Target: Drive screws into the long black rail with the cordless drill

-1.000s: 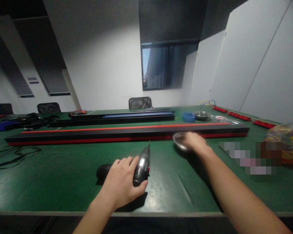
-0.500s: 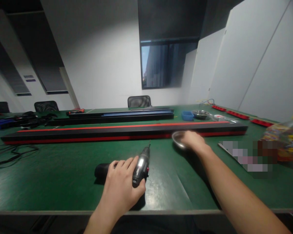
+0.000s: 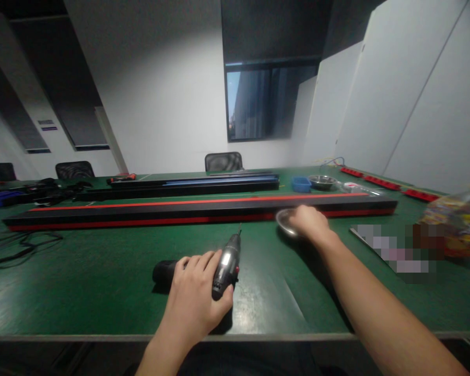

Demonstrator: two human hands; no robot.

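Observation:
My left hand (image 3: 194, 292) is closed around a black and grey power drill (image 3: 227, 263), which lies on its side on the green table. Its thin bit points away from me, and its black base sticks out left of my fingers. My right hand (image 3: 311, 223) reaches over a small metal bowl (image 3: 285, 223), its fingers bent down inside the rim. The fingertips and the bowl's contents are hidden. Just behind the bowl runs a long black bar (image 3: 172, 210) with red stripes.
More long dark bars (image 3: 203, 187) lie farther back, near a blue tray (image 3: 301, 184) and a second metal bowl (image 3: 322, 181). Black cables (image 3: 21, 243) spread at the left. At the right stand a large plastic bottle (image 3: 464, 224) and a blurred-out flat item (image 3: 391, 253).

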